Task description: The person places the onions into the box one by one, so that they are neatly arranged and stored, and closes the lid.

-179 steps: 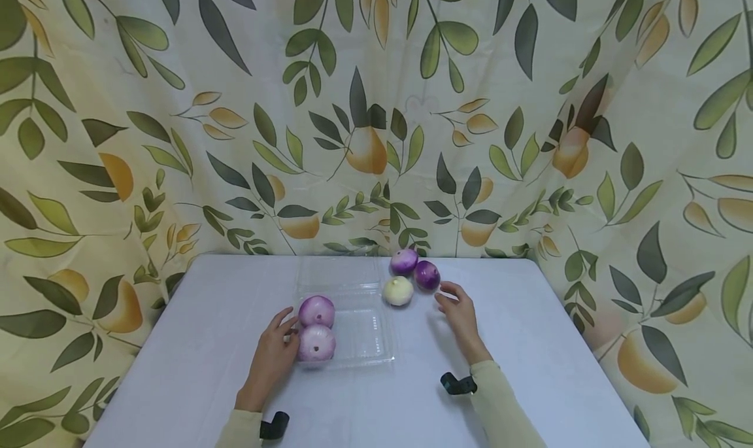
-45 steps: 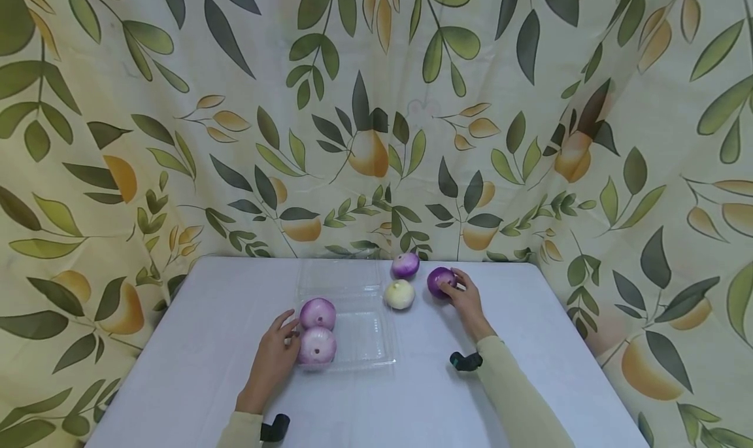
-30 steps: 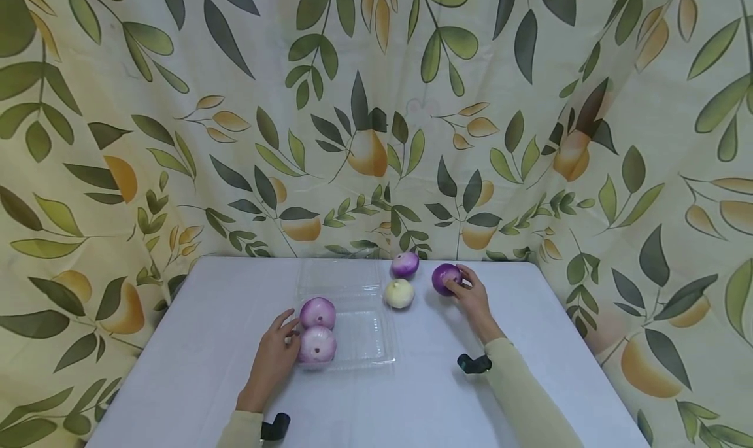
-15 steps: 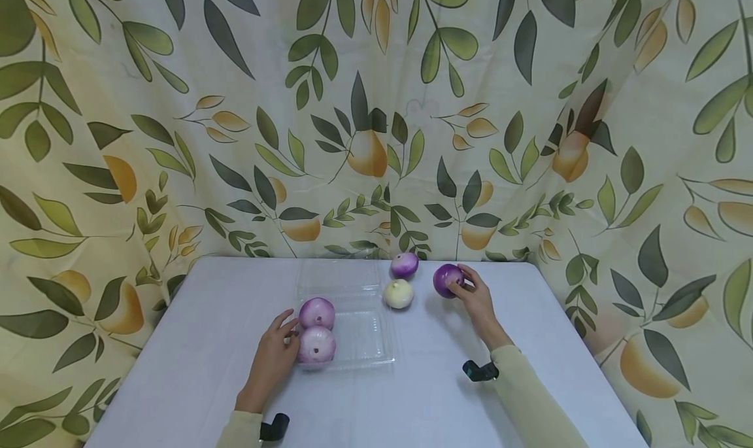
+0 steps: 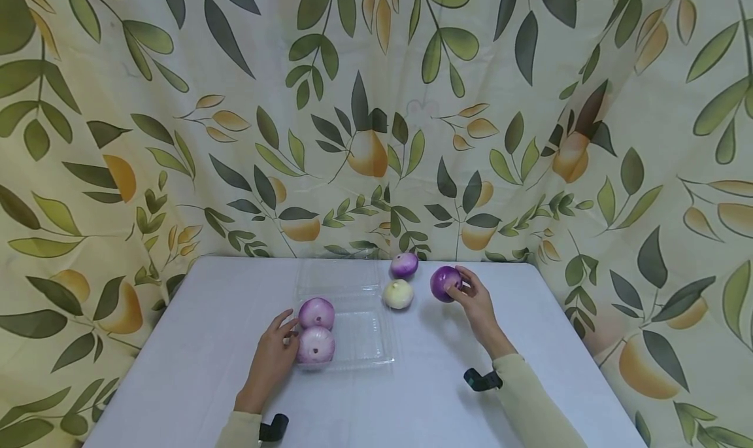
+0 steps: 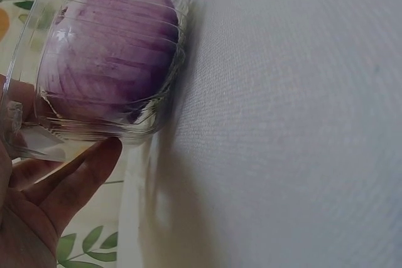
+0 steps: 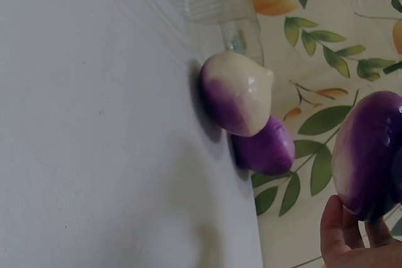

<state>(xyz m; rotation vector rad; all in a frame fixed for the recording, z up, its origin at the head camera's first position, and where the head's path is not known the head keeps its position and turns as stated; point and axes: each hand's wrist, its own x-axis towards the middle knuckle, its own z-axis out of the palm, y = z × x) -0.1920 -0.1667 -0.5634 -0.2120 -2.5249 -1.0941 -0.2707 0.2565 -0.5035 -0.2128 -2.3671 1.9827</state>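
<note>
My right hand (image 5: 479,307) grips a glossy purple onion (image 5: 445,283) by its side, fingers and thumb around it. In the head view its shadow falls on the table below it. A pale onion (image 5: 398,294) and another purple onion (image 5: 404,265) sit close together just left of it. My left hand (image 5: 272,356) holds the left edge of a clear plastic container (image 5: 367,333), a finger below the rim (image 6: 103,155). Inside the container's left half, two light-purple onions stand one behind the other, the rear one (image 5: 316,312) and the front one (image 5: 316,344).
The container's lid (image 5: 338,275) lies folded back toward the far table edge. A white cloth covers the table (image 5: 412,402). Behind it hangs a leaf-and-fruit patterned curtain (image 5: 376,108). Black camera mounts (image 5: 484,380) stick out from both wrists.
Over six seconds my right hand has taken hold of the purple onion and moved it right, away from the other two. My left hand and the container have stayed in place.
</note>
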